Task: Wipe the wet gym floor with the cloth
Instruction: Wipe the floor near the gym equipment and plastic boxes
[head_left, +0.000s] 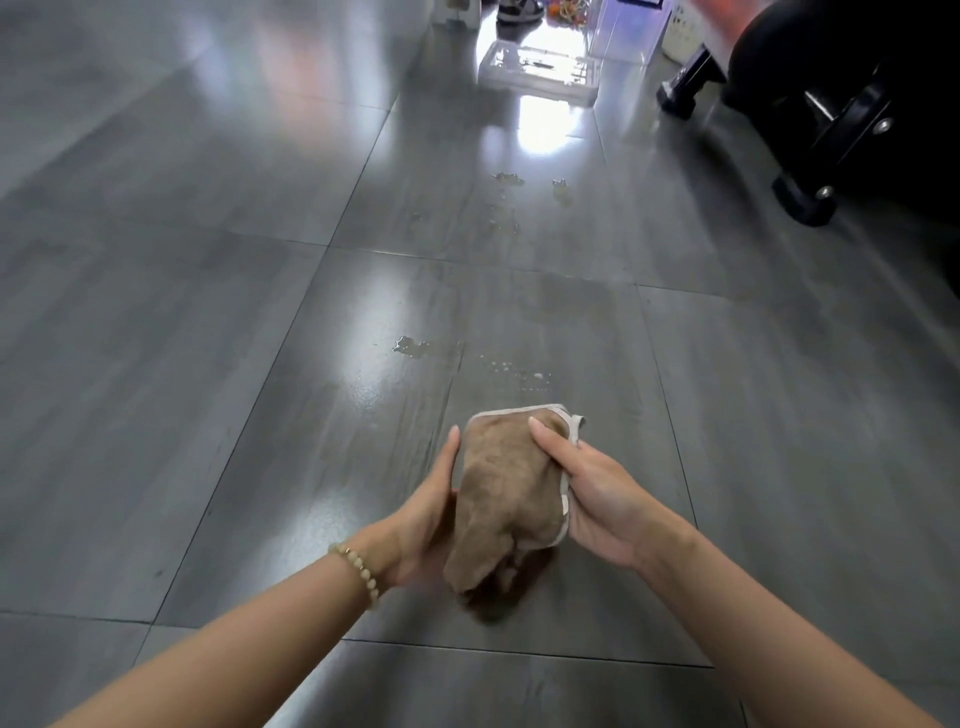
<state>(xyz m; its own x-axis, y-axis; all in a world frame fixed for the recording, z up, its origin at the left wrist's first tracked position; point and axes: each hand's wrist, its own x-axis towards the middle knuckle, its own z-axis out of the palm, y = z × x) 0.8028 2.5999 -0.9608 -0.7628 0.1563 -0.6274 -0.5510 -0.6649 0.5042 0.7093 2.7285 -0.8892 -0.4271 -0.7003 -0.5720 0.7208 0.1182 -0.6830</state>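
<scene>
- Across the whole view, the gym floor consists of glossy grey tiles with dark joints.
- At the floor's far right corner stands a black machine frame on rubber feet.
- At the far edge, centre, lies a clear plastic tray.
- Near the floor's near edge, centre, the brown cloth with pale trim is bunched between both hands; whether it touches the floor cannot be determined.
- The right hand grasps the cloth's right edge, thumb on top.
- The left hand grasps its left side, fingers hidden behind it.
- A small puddle lies just beyond the cloth; more droplets lie farther out.
- A bead bracelet encircles the left wrist.
</scene>
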